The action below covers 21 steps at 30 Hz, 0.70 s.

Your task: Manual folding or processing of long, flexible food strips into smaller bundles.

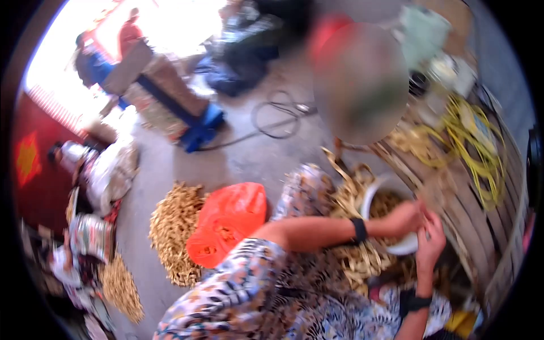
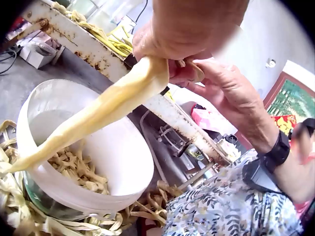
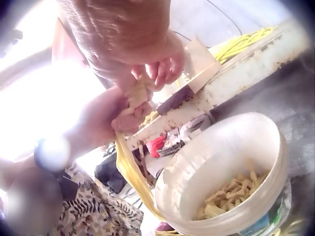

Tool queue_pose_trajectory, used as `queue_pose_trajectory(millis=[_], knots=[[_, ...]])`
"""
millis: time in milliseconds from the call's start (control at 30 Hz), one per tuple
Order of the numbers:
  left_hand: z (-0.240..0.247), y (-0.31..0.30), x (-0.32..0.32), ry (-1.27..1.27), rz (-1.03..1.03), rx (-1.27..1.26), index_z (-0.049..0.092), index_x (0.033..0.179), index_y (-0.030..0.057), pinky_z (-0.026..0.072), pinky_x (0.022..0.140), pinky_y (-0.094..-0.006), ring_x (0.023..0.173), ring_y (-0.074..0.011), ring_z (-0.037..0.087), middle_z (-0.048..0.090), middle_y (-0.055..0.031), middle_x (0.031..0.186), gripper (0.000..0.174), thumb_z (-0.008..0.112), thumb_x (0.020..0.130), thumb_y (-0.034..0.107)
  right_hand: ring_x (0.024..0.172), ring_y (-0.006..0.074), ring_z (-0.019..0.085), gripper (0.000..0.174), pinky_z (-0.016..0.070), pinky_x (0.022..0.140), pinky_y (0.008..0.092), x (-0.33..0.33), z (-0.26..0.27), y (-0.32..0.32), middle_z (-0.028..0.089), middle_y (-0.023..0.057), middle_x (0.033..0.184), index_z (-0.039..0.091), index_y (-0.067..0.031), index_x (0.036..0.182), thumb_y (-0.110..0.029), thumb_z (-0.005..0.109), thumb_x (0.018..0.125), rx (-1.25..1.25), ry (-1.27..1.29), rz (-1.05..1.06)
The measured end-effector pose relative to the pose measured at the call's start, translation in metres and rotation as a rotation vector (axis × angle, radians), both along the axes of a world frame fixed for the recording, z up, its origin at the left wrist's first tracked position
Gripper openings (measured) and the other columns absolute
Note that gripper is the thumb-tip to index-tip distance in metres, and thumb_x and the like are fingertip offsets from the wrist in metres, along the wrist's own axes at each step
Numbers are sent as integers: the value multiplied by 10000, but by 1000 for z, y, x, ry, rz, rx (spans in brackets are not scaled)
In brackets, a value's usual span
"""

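Both hands meet above a white bucket, working on one long, limp, pale-yellow strip. My left hand grips it, and its long tail slants down past the bucket rim in the left wrist view. The fingers of my right hand pinch a folded bit of the strip close against the left fingers. In the right wrist view, my right hand partly covers the folded part between the fingertips. Short, twisted yellowish pieces lie in the bottom of the bucket.
More long strips lie heaped around the bucket. A slatted table with yellow cord stands beside it. On the floor are a red plastic bag and a heap of short pieces. A cable loops across the floor.
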<state>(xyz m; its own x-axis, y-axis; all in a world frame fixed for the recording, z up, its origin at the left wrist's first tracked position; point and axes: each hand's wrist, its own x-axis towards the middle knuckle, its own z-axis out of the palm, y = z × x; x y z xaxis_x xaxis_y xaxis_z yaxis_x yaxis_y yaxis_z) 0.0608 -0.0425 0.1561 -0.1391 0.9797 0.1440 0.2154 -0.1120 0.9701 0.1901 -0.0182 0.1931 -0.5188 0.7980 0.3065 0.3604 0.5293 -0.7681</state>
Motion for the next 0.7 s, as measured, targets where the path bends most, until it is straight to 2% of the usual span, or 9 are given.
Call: queue_pose_trajectory(millis=[67,133,200,367,467,533,600,667,700], knots=[[10,0,-5,-177,24,-212,555,851,43,457,530,-336,583,-211,552,541,-119,651,184,586,706,152,952,177,535,178,394,846,260,6,18,1,562,111,1050,566,89,920,45,516,754,-74,85,14],[8,3,-7,-683,-71,-411,542,936,90,393,437,-224,535,-88,491,501,-20,705,234,581,810,283,927,149,538,191,391,838,245,10,13,9,571,86,1043,579,83,942,11,536,771,-470,435,-70],[28,-1,-8,-828,-259,-454,517,985,72,319,422,-168,514,-45,432,500,13,740,285,555,842,315,899,116,541,218,392,808,226,15,12,19,583,49,1011,594,59,981,-33,561,786,-732,702,-193],[23,-3,-12,-594,-392,-458,607,921,22,247,414,-159,477,-17,331,442,60,601,209,519,875,206,861,93,544,295,402,763,234,38,1,35,601,35,957,603,3,1030,-102,652,759,-853,839,-316],[16,-6,-24,-784,-534,-550,596,883,14,214,415,-160,465,-16,294,417,64,589,202,489,893,185,870,80,541,275,462,746,233,45,4,34,605,23,954,600,-37,1035,-164,628,793,-901,657,-122],[13,-8,-30,-800,-541,-568,598,873,7,250,428,-147,488,-10,333,451,56,610,207,507,886,192,890,74,538,317,492,711,229,44,10,27,604,16,947,569,-53,1070,-211,622,801,-975,540,-26],[13,-9,-28,-780,-527,-576,598,863,4,261,429,-140,494,-7,344,461,53,615,211,513,884,196,679,55,539,327,481,585,195,38,12,18,576,-29,764,562,-45,1057,-198,640,779,-953,337,-28],[19,-11,-23,-722,-492,-577,596,853,7,247,418,-140,485,-7,329,445,57,604,212,507,887,196,545,40,480,282,423,495,171,32,-3,13,550,-36,698,581,-36,1005,-156,653,760,-904,385,43],[18,-11,-23,-721,-529,-566,590,834,7,236,404,-140,480,-6,319,438,52,606,208,505,889,188,499,22,428,212,350,439,166,30,-6,12,542,-21,679,596,-27,931,-114,656,747,-900,453,46]])
